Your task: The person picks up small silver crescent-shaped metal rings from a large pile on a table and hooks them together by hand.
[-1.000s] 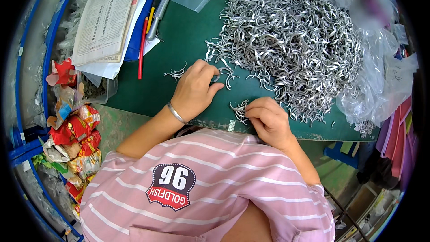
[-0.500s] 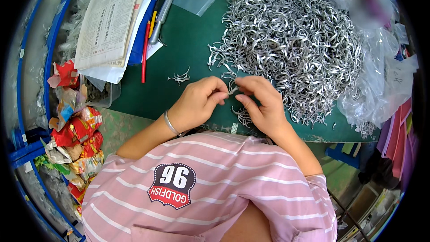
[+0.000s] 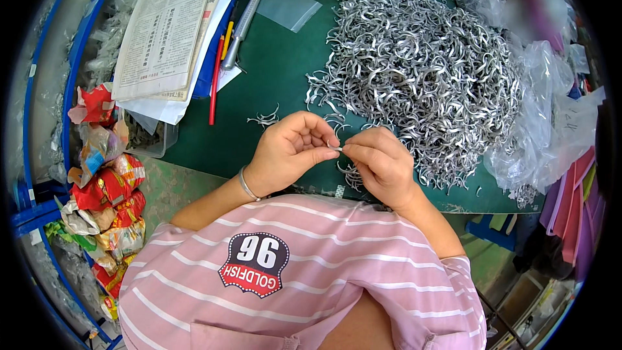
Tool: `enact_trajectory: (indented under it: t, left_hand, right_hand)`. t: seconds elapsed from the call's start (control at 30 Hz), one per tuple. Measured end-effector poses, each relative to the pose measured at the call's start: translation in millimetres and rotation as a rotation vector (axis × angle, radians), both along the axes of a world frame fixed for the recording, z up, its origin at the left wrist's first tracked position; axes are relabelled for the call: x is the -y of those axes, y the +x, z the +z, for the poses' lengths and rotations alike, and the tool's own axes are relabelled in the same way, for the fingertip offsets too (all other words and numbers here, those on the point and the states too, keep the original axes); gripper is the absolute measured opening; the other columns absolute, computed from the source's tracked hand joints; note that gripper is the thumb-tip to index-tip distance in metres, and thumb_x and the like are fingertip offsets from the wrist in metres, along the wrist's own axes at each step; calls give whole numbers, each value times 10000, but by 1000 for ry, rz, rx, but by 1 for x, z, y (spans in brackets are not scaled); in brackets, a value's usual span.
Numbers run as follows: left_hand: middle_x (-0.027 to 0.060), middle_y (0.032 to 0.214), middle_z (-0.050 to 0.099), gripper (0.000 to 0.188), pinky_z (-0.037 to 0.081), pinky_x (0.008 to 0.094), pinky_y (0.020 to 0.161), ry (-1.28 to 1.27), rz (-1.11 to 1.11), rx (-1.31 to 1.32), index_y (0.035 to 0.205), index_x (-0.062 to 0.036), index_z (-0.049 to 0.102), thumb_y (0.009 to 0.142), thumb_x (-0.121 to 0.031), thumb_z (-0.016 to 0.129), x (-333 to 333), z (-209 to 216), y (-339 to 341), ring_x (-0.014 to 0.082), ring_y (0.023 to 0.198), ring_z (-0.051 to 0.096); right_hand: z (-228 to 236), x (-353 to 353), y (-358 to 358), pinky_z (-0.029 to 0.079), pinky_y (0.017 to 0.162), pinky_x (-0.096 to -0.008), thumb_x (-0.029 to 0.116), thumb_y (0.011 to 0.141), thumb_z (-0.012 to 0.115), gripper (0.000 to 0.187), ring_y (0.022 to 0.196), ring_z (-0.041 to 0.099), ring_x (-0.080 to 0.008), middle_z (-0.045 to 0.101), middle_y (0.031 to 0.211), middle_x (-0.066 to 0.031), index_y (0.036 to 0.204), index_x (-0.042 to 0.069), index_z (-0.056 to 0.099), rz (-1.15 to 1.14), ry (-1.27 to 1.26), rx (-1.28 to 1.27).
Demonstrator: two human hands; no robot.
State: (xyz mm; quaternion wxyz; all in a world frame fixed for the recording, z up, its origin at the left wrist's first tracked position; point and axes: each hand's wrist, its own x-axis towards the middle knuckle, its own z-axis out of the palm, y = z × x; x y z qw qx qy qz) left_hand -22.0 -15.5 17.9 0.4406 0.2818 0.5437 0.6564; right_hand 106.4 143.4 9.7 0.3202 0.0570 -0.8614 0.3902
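Note:
A small curved silvery metal piece (image 3: 335, 148) lies between the fingertips of both hands, partly covered by them. My left hand (image 3: 288, 149) is closed in a pinch on its left end, thumb below. From the other side my right hand (image 3: 383, 163) pinches the right end, its fingers curled. Beyond and to the right of my hands spreads a big heap of curved silvery metal pieces (image 3: 421, 71). A few like them form a little group (image 3: 264, 118) just past my left hand. Some stray pieces (image 3: 351, 176) show beside my right hand.
The green tabletop (image 3: 207, 149) bears newspapers (image 3: 168, 32) at the left, with a red pencil (image 3: 216, 84) and a metal-handled tool (image 3: 243, 26) beside them. Clear plastic bags (image 3: 544, 116) lie right of the heap. A blue shelf rack (image 3: 74, 45) stands at the far left.
My right fingers have drawn in and closed on the metal piece, meeting my left fingertips. The whole view has shifted slightly.

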Motion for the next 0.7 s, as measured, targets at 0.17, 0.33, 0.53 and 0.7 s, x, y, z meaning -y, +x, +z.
enact_trajectory:
  t: [0.17,0.33,0.53,0.7]
  left_hand:
    - [124,996,643,262,560,273,812,21,34,-65,1046,23,529,835,104,661,0,-5,1,157,906,656]
    - [93,970,659,272,538,251,803,44,81,-124,1060,2,535,837,85,666,-8,-7,7,133,896,653]
    - [60,918,636,180,511,234,697,-171,211,-764,970,-11,625,815,56,685,-3,-10,-18,113,781,622]
    - [84,866,609,105,470,259,602,-130,170,-934,932,4,647,830,2,671,-12,-22,-26,165,662,584]
  right_hand:
    - [3,1,0,513,620,-345,-82,629,708,293,734,620,-266,637,877,-103,904,5,658,-6,24,-30]
    - [7,3,5,510,646,-348,-91,657,702,285,748,619,-271,636,882,-108,921,6,654,-9,-91,6]
    - [17,-55,56,516,692,-354,-110,710,658,199,750,628,-287,652,847,-135,874,1,642,-471,274,-35]
    - [18,-166,171,482,704,-259,91,855,694,113,747,596,-113,680,852,-44,922,-1,691,-1352,211,74]
